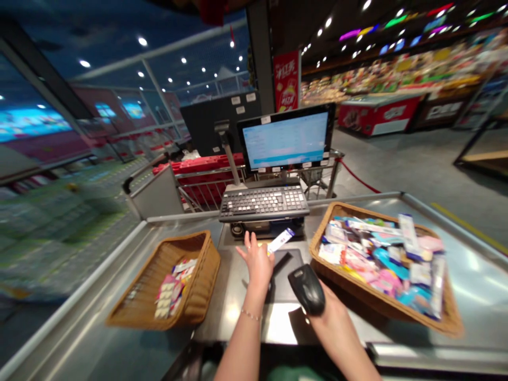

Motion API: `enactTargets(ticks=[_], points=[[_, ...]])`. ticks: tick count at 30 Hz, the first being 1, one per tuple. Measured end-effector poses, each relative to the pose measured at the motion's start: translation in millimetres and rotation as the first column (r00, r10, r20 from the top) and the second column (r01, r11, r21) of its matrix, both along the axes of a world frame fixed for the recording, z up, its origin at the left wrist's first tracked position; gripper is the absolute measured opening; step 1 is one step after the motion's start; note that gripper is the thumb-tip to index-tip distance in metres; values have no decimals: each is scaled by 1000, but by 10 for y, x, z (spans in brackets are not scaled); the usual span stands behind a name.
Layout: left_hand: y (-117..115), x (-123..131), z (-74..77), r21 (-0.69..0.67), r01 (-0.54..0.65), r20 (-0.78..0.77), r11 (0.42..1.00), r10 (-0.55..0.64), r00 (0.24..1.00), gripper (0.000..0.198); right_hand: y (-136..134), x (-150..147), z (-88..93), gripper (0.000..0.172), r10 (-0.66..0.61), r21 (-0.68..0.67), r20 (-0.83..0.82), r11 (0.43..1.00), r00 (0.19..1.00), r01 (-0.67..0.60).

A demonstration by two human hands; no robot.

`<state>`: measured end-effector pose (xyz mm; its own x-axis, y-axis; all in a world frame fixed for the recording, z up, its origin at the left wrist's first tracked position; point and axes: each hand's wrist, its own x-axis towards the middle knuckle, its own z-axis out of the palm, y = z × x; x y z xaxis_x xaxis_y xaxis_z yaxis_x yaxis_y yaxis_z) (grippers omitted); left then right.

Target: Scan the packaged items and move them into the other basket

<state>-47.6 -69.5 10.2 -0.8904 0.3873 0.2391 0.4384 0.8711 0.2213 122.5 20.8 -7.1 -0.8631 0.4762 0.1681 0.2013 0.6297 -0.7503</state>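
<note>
My left hand [257, 260] is over the middle of the metal counter, with a bracelet at the wrist. Its thumb and forefinger pinch a slim white packet with a blue end [281, 241], and the other fingers are spread. A black barcode scanner [307, 290] is gripped in my right hand [333, 317], its head tilted toward the packet. To the right, a wicker basket [323, 231] is heaped with colourful small packets [377, 254]. The wicker basket on the left [137, 283] holds a few packets [174, 291] along its right side.
A keyboard [264, 202] stands on a raised support behind my hands, below a lit monitor [286, 140]. Metal rails and red crates [206, 164] are beyond the counter [234, 317]. A red freezer chest [377, 114] stands farther off to the right.
</note>
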Motion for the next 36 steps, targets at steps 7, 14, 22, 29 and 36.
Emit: enactTargets(ticks=[7, 14, 22, 29, 36], points=[[-81, -1, 24, 19, -33, 5, 999, 33, 999, 17, -47, -22, 77, 44, 28, 8, -12, 1000, 1000, -27], [-171, -15, 32, 29, -62, -7, 998, 62, 998, 18, -78, -65, 98, 43, 41, 33, -7, 999, 999, -40], [-221, -56, 5, 32, -75, -67, 997, 77, 995, 16, -94, -65, 83, 41, 74, 53, -29, 996, 997, -73], [-287, -102, -25, 36, -63, -107, 997, 67, 992, 16, -99, -98, 78, 40, 80, 35, 14, 996, 997, -81], [-373, -197, -139, 63, -36, -126, 997, 43, 991, 19, -122, -127, 72, 42, 97, 24, 9, 995, 995, -97]])
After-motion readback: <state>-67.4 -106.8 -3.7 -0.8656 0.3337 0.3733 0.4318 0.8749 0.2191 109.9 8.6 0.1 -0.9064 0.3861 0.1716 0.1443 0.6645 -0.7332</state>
